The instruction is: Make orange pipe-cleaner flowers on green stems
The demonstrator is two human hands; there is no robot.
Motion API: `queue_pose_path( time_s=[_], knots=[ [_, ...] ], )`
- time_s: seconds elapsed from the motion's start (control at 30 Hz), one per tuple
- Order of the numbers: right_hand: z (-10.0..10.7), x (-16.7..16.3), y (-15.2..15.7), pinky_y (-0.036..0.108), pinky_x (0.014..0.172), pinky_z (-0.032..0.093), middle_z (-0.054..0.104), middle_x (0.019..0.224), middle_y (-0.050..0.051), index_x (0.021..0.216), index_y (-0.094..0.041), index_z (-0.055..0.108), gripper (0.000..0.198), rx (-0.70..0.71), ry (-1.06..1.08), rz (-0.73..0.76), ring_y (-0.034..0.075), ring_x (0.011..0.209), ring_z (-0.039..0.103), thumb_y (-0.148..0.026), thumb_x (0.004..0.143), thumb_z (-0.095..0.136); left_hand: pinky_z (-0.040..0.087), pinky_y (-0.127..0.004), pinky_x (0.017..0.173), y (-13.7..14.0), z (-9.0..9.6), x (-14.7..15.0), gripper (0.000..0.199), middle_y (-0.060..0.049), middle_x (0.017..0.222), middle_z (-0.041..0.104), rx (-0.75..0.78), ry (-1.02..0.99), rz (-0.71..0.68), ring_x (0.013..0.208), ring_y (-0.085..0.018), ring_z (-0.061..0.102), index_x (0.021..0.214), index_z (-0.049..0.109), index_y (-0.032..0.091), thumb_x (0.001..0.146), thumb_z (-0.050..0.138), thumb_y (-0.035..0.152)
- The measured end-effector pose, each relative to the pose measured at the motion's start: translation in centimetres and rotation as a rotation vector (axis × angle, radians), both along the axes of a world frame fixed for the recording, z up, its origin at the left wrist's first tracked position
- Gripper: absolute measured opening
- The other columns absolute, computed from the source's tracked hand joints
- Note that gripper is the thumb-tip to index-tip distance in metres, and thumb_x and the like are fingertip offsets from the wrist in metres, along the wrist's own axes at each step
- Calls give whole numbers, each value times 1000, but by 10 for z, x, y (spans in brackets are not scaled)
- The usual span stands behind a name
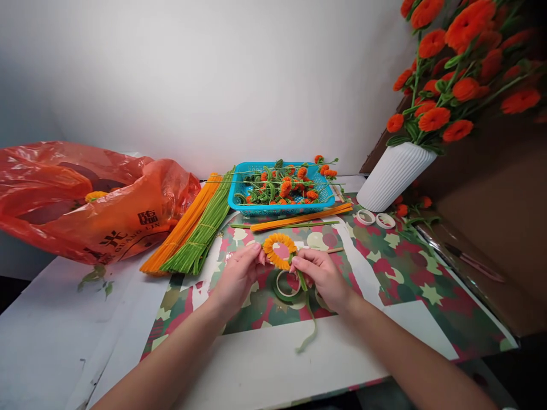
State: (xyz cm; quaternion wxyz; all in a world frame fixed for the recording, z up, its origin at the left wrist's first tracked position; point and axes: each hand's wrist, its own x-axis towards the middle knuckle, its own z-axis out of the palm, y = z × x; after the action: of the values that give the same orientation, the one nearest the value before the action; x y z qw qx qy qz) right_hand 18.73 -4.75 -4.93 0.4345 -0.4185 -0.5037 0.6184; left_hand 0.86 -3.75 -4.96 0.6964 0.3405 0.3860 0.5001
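Observation:
Between my hands is a ring-shaped yellow-orange pipe-cleaner flower with an open centre. My left hand pinches its left edge between thumb and fingers. At the lower right of the ring, my right hand grips the flower by its green base and stem. A loose strip of pale green tape hangs from below my right hand down to the white sheet. Under the flower, a roll of green tape lies on the patterned mat, partly covered by my fingers.
A blue basket of small orange flowers stands behind. Left are orange and green pipe-cleaner bundles and a red plastic bag. Right are a white vase of orange flowers, white tape rolls and a brown box.

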Motion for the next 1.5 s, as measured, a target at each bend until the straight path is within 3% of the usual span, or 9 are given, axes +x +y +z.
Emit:
queue_pose_path(
  time_s=[0.1,0.23,0.47,1.07,1.23,1.37,1.5],
  knots=[
    [2,0,3,22,48,29,50,56,-2,56,-17,56,29,-40,57,-49,8,51,39,-38,74,64,54,-29,69,1,4,-2,37,0,62,54,-56,-99,-24,66,-14,55,53,53,16,71,75,40],
    [0,-2,2,22,46,27,47,50,-3,53,-17,54,29,-130,113,-2,8,47,36,-37,72,64,52,-23,62,4,7,-5,32,0,63,56,-70,-112,103,62,-12,55,54,56,16,70,76,35],
    [-4,-5,-3,23,48,30,44,48,-5,55,-18,53,28,-129,144,70,8,47,37,-37,73,64,45,-19,55,12,7,-10,32,3,59,55,-50,-113,272,57,-9,52,57,54,17,77,71,34],
    [-2,-2,-1,22,45,27,45,50,-5,58,-18,52,26,-142,166,81,8,46,41,-36,71,64,37,-18,47,25,17,-27,34,5,56,48,-128,-205,489,48,-6,43,56,48,16,83,64,26],
    [1,-1,0,23,46,24,46,49,-4,56,-18,52,25,-121,168,68,8,46,37,-34,72,63,38,-18,46,26,16,-29,30,5,55,49,-134,-224,463,47,-6,43,55,48,16,78,67,24],
    [5,6,2,24,48,25,38,43,-7,52,-18,48,27,-95,263,26,7,43,30,-31,72,62,43,-19,50,25,11,-30,30,2,55,53,-80,-81,392,52,-9,49,50,51,16,71,69,27],
    [12,14,5,25,54,31,37,43,-8,52,-18,48,26,-90,351,67,7,42,28,-27,73,60,48,-20,56,24,9,-31,16,-4,83,69,38,155,333,69,-13,60,74,69,16,70,69,32]
  ],
)
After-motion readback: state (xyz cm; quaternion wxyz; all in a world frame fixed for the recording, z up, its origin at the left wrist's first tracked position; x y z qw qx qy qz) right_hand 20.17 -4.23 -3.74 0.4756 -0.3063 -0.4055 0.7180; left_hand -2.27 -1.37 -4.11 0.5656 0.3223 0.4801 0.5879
